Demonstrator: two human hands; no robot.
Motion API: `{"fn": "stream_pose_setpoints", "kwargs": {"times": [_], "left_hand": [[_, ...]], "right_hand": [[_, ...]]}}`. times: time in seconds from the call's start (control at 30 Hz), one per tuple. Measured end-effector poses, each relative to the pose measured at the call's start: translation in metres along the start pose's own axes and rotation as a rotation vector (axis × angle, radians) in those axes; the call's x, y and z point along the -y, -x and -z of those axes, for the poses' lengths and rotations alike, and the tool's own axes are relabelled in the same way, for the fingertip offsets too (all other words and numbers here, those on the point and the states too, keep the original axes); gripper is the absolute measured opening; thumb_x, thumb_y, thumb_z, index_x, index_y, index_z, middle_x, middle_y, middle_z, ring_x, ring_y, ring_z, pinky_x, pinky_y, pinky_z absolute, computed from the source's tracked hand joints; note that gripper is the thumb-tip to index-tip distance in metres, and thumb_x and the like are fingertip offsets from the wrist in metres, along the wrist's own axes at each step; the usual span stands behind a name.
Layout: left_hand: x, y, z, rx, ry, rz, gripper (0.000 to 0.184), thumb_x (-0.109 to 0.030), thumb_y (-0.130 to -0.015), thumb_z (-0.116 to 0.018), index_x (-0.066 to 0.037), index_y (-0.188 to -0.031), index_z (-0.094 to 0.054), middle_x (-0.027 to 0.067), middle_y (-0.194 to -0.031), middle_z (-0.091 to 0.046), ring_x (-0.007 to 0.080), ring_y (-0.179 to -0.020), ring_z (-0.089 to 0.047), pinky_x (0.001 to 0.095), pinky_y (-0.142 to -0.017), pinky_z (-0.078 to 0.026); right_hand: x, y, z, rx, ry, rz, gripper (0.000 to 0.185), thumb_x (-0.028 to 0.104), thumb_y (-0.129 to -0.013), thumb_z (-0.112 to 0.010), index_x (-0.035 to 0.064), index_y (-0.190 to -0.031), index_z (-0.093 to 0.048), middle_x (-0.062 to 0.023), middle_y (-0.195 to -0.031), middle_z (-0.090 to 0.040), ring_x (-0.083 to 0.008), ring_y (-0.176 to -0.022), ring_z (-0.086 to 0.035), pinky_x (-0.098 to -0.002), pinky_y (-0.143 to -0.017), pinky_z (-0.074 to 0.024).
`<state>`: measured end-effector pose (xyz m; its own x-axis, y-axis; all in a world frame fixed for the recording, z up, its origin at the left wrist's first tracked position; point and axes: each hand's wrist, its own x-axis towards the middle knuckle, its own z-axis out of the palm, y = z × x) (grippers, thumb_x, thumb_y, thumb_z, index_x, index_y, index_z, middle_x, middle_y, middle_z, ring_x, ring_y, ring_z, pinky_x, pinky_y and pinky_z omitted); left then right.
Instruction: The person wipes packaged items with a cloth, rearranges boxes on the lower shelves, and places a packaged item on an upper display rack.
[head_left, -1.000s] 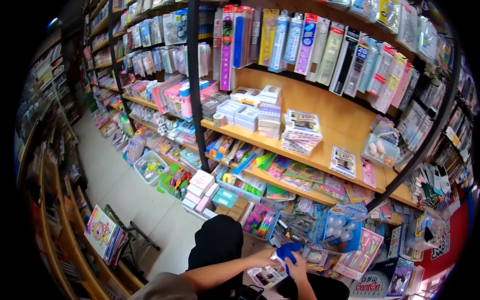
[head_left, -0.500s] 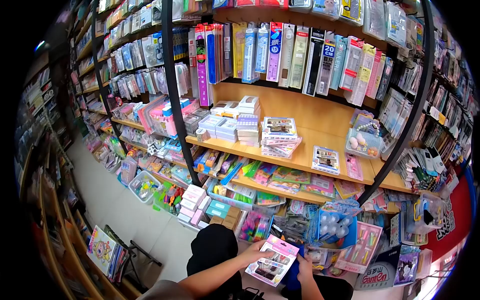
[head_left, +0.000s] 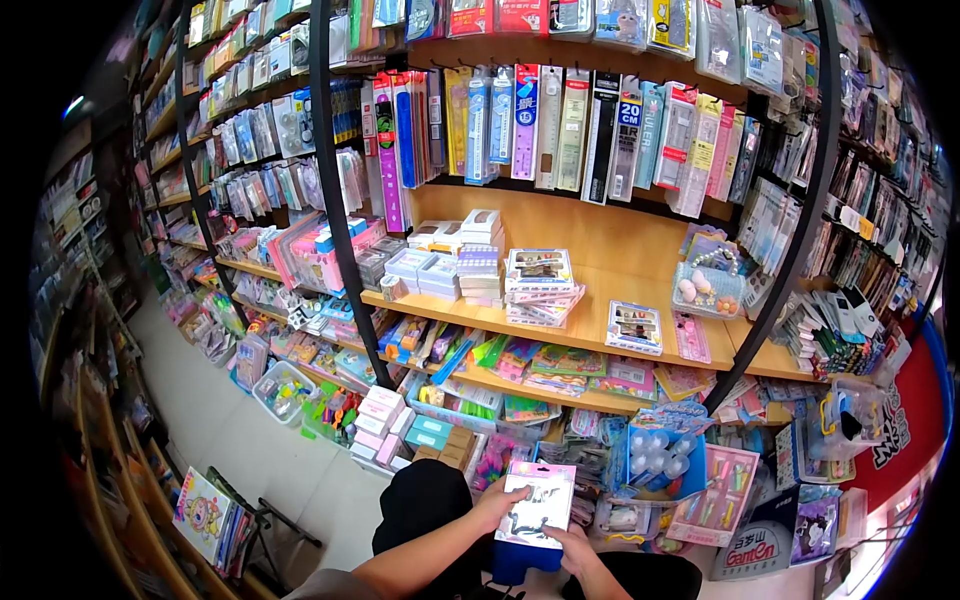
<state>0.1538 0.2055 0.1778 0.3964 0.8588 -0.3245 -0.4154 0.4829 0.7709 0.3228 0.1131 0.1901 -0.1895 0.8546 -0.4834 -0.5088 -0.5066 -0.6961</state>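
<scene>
A flat white box with a pink, shiny border and a hang tab [head_left: 540, 492] is held over my lap, its printed or windowed front facing me. My left hand [head_left: 494, 506] grips its left edge, thumb on the front. My right hand [head_left: 578, 552] pinches near its lower right corner. Directly under the box's lower edge shows a dark blue item [head_left: 524, 562]. I cannot tell what it is or whether my fingers also hold it.
A wooden shelf [head_left: 590, 290] ahead carries a stack of similar boxes [head_left: 540, 285] and one lone box [head_left: 634, 327]. Packaged rulers [head_left: 525, 120] hang above. Close by stand small cartons [head_left: 380, 415], a blue bin [head_left: 655, 470] and a folding stand with books [head_left: 205, 515].
The box has turned from slanted to nearly upright and risen slightly. My right hand has shifted from its right side to the lower right corner. The blue item now shows below the box.
</scene>
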Motion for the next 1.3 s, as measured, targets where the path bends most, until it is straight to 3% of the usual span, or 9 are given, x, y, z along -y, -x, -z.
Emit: {"fn": "stream_pose_setpoints", "kwargs": {"times": [0.13, 0.17, 0.2, 0.33, 0.43, 0.67, 0.8, 1.13, 1.3], "left_hand": [[0.003, 0.011, -0.005, -0.088, -0.313, -0.053, 0.041, -0.02, -0.084, -0.063, -0.005, -0.117, -0.045, 0.0063, -0.108, -0.054, 0.0163, -0.096, -0.056, 0.0316, -0.083, -0.046], [-0.003, 0.023, -0.012, -0.086, -0.336, 0.056, 0.043, -0.026, -0.084, -0.064, -0.005, -0.115, -0.044, 0.007, -0.108, -0.05, 0.0147, -0.095, -0.055, 0.0291, -0.073, -0.05], [-0.002, 0.031, -0.022, -0.072, -0.342, 0.002, 0.038, -0.027, -0.085, -0.062, -0.005, -0.112, -0.045, 0.0061, -0.098, -0.054, 0.0121, -0.082, -0.057, 0.0249, -0.06, -0.05], [-0.021, 0.035, -0.027, 0.05, -0.436, -0.031, 0.028, -0.022, -0.087, -0.06, -0.007, -0.104, -0.045, 0.0013, -0.074, -0.056, 0.0097, -0.058, -0.056, 0.0227, -0.053, -0.047], [-0.067, 0.031, -0.05, 0.043, -0.377, -0.192, 0.025, -0.017, -0.087, -0.059, -0.004, -0.104, -0.046, 0.0031, -0.074, -0.056, 0.0099, -0.058, -0.055, 0.0238, -0.05, -0.046], [-0.238, -0.017, -0.108, -0.025, -0.285, -0.585, 0.024, -0.017, -0.086, -0.059, -0.003, -0.103, -0.047, 0.0055, -0.075, -0.058, 0.012, -0.056, -0.055, 0.0262, -0.05, -0.045], [-0.304, -0.06, -0.124, -0.079, -0.249, -0.63, 0.031, -0.02, -0.086, -0.06, 0.0, -0.102, -0.043, 0.0088, -0.075, -0.058, 0.0155, -0.057, -0.057, 0.0275, -0.051, -0.048], [-0.332, -0.102, -0.12, -0.481, -1.123, -0.56, 0.071, -0.045, -0.081, -0.061, 0.016, -0.111, -0.039, 0.0126, -0.056, -0.058, 0.0167, -0.041, -0.056, 0.0277, -0.035, -0.045], [-0.335, -0.111, -0.113, -0.55, -1.298, -0.592, 0.06, -0.054, -0.08, -0.056, 0.005, -0.082, -0.048, 0.0089, -0.048, -0.056, 0.0177, -0.04, -0.056, 0.029, -0.039, -0.047]], "right_hand": [[0.007, 0.001, -0.007, -0.182, 0.022, 0.209, 0.028, 0.008, -0.079, -0.065, 0.0008, -0.106, -0.059, -0.0095, -0.095, -0.064, -0.0173, -0.082, -0.061, -0.03, -0.072, -0.0487], [0.01, 0.001, -0.006, -0.218, 0.046, 0.254, 0.027, 0.01, -0.08, -0.065, 0.001, -0.105, -0.059, -0.0079, -0.093, -0.063, -0.016, -0.08, -0.06, -0.029, -0.07, -0.0485], [0.011, 0.0, -0.003, -0.245, 0.075, 0.256, 0.026, 0.01, -0.081, -0.065, 0.001, -0.104, -0.059, -0.0076, -0.093, -0.063, -0.0156, -0.079, -0.06, -0.0287, -0.07, -0.0484], [0.005, -0.009, 0.008, -0.346, 0.23, 0.323, 0.029, 0.024, -0.086, -0.059, 0.0003, -0.104, -0.058, -0.0066, -0.091, -0.062, -0.0126, -0.075, -0.058, -0.0271, -0.065, -0.0472], [0.016, -0.003, 0.002, -0.391, 0.074, 0.269, 0.038, 0.037, -0.09, -0.05, 0.0013, -0.102, -0.057, -0.0044, -0.085, -0.06, -0.0107, -0.068, -0.055, -0.0262, -0.059, -0.0458], [0.02, -0.008, 0.006, -0.263, 0.028, 0.305, 0.039, 0.036, -0.09, -0.053, 0.0011, -0.107, -0.054, -0.0039, -0.085, -0.059, -0.0121, -0.068, -0.056, -0.0269, -0.058, -0.0477], [0.024, -0.003, -0.003, -0.205, 0.087, 0.257, 0.039, 0.036, -0.089, -0.054, 0.0031, -0.111, -0.053, -0.0051, -0.086, -0.06, -0.0132, -0.069, -0.057, -0.0274, -0.06, -0.0487], [0.031, 0.004, -0.003, -0.189, 0.063, 0.208, 0.042, 0.037, -0.087, -0.056, 0.0008, -0.108, -0.055, -0.0049, -0.083, -0.06, -0.0129, -0.067, -0.057, -0.0265, -0.059, -0.048], [0.027, -0.001, -0.003, -0.213, 0.099, 0.239, 0.042, 0.036, -0.087, -0.058, 0.0005, -0.109, -0.055, -0.0053, -0.081, -0.06, -0.0132, -0.064, -0.057, -0.026, -0.056, -0.0472]]}}
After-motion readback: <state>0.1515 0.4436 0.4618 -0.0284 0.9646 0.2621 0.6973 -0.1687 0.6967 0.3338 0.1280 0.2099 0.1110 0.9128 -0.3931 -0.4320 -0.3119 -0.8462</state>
